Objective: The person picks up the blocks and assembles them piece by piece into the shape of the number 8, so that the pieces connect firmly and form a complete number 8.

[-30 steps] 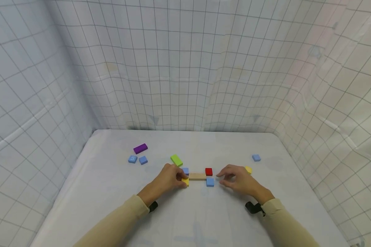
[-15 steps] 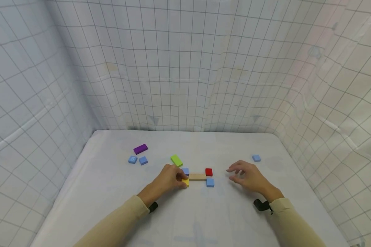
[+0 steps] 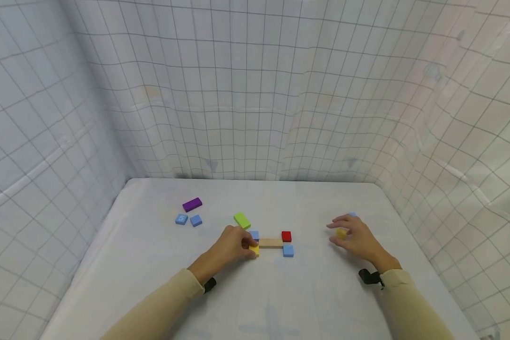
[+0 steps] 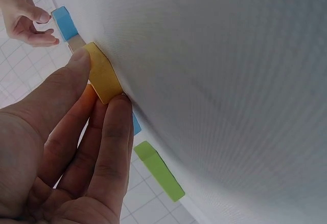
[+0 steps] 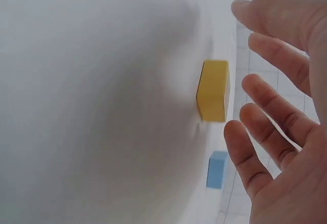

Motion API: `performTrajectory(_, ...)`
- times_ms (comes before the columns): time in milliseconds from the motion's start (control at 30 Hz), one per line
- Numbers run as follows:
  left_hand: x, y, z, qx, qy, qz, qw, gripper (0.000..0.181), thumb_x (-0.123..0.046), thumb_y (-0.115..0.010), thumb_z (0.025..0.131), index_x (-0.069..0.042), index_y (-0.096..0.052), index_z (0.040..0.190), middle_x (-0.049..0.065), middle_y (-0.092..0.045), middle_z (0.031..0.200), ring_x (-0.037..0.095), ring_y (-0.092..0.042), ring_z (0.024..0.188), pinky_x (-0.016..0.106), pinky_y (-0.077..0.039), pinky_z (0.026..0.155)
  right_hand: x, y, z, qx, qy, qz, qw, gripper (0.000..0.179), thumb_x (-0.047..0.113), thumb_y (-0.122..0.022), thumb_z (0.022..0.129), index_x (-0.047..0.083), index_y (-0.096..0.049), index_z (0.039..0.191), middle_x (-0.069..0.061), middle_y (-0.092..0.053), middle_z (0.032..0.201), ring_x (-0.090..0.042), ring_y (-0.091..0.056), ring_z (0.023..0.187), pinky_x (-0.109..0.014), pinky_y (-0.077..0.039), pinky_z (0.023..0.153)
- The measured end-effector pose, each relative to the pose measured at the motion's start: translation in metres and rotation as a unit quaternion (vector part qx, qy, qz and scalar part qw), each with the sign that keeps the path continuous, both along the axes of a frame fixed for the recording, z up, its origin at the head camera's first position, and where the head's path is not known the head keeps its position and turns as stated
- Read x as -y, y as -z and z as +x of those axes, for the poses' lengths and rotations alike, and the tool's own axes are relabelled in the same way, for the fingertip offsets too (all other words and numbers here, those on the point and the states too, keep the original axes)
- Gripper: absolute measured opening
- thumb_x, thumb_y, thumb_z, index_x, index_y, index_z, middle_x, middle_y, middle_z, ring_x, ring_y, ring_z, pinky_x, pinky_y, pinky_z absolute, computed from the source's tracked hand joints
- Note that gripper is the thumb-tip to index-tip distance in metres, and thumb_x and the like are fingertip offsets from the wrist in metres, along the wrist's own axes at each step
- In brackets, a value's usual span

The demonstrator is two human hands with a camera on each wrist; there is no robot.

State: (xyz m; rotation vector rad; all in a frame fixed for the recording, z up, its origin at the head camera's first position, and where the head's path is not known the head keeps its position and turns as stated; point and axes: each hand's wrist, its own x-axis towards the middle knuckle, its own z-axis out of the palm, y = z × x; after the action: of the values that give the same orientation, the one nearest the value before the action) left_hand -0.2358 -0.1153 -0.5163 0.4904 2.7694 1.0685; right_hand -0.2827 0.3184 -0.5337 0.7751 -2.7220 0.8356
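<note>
My left hand (image 3: 234,244) pinches a yellow block (image 4: 104,76) between thumb and fingers, at the left end of a plain wooden block (image 3: 270,243). A blue block (image 3: 254,234) sits just behind that yellow one. At the wooden block's right end are a red block (image 3: 286,236) and another blue block (image 3: 288,250). My right hand (image 3: 357,238) hovers with spread fingers over a second yellow block (image 5: 213,90), which lies on the table apart from the fingertips. Beyond it is a blue block (image 5: 217,169), partly hidden by the hand in the head view.
A green block (image 3: 242,220) lies behind my left hand. Farther left are a purple block (image 3: 192,204), a blue block marked 5 (image 3: 181,219) and a plain blue block (image 3: 196,220). Gridded white curtains (image 3: 255,94) stand around the white table (image 3: 153,189).
My right hand has moved right, away from the red and blue blocks, and its fingers now spread around the second yellow block. The left hand stays in place on its yellow block.
</note>
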Motion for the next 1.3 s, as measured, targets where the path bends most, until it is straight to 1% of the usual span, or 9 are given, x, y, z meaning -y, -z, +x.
performTrajectory(133,0.001,0.000,0.000,0.000,0.000,0.005,1.0000,0.024,-0.009,-0.103,0.089,-0.006,-0.093,0.110,0.001,-0.085,0.097,0.010,-0.064,0.084,0.022,-0.056,0.075,-0.008,0.001,-0.001,-0.010,0.009,0.004,0.9999,0.032,0.008,-0.097,0.094,0.010,-0.088,0.125,-0.016,-0.080,0.133,-0.040,-0.073,0.118,-0.035,-0.065,0.085)
performTrajectory(300,0.002,0.000,0.000,0.003,0.002,0.008,1.0000,0.022,-0.009,-0.102,0.089,-0.007,-0.093,0.109,0.000,-0.085,0.096,0.009,-0.064,0.084,0.021,-0.055,0.074,-0.016,0.000,0.000,0.000,0.017,-0.002,0.9999,0.028,0.005,-0.096,0.095,0.009,-0.089,0.121,-0.013,-0.081,0.127,-0.034,-0.077,0.110,-0.032,-0.066,0.084)
performTrajectory(467,0.001,0.001,-0.002,0.006,0.001,0.004,1.0000,0.022,-0.010,-0.102,0.090,-0.008,-0.093,0.109,-0.001,-0.085,0.095,0.009,-0.064,0.084,0.021,-0.055,0.075,-0.020,-0.001,0.000,0.012,0.015,-0.012,0.9998,0.026,0.000,-0.094,0.095,0.006,-0.089,0.120,-0.015,-0.082,0.126,-0.033,-0.079,0.104,-0.033,-0.069,0.084)
performTrajectory(733,0.001,0.001,-0.002,0.006,-0.001,0.008,0.9999,0.022,-0.009,-0.103,0.089,-0.006,-0.092,0.108,0.001,-0.085,0.095,0.010,-0.065,0.083,0.022,-0.057,0.075,-0.023,0.002,-0.001,0.031,0.024,-0.018,0.9991,0.025,0.000,-0.092,0.097,0.009,-0.090,0.121,-0.012,-0.083,0.123,-0.029,-0.079,0.101,-0.032,-0.070,0.086)
performTrajectory(867,0.001,0.000,-0.001,0.011,-0.002,0.007,0.9999,0.022,-0.008,-0.103,0.088,-0.006,-0.092,0.108,0.001,-0.085,0.095,0.009,-0.065,0.083,0.023,-0.058,0.075,-0.023,0.004,-0.001,0.035,0.024,-0.023,0.9988,0.025,0.000,-0.093,0.097,0.009,-0.090,0.121,-0.013,-0.083,0.124,-0.029,-0.080,0.101,-0.032,-0.070,0.087)
performTrajectory(1033,0.000,-0.001,-0.001,0.008,-0.001,0.007,0.9999,0.022,-0.008,-0.103,0.088,-0.006,-0.092,0.107,0.001,-0.085,0.095,0.009,-0.066,0.083,0.023,-0.058,0.075,-0.023,0.004,0.000,0.036,0.024,-0.024,0.9988,0.025,0.001,-0.093,0.097,0.007,-0.090,0.121,-0.013,-0.082,0.123,-0.030,-0.081,0.101,-0.034,-0.071,0.087)
performTrajectory(1133,0.000,-0.001,-0.001,0.006,0.000,0.007,1.0000,0.021,-0.008,-0.103,0.088,-0.006,-0.092,0.107,0.002,-0.086,0.095,0.009,-0.066,0.082,0.022,-0.058,0.074,-0.023,0.004,0.001,0.038,0.027,-0.023,0.9986,0.025,0.000,-0.093,0.097,0.007,-0.090,0.121,-0.014,-0.082,0.124,-0.028,-0.080,0.101,-0.033,-0.071,0.087)
performTrajectory(1300,0.000,-0.001,-0.001,0.004,0.002,0.007,1.0000,0.021,-0.008,-0.103,0.088,-0.006,-0.092,0.107,0.002,-0.086,0.095,0.008,-0.066,0.082,0.021,-0.057,0.074,-0.022,0.005,0.002,0.036,0.027,-0.025,0.9987,0.026,0.000,-0.093,0.097,0.007,-0.090,0.121,-0.014,-0.082,0.123,-0.020,-0.080,0.100,-0.027,-0.069,0.087)
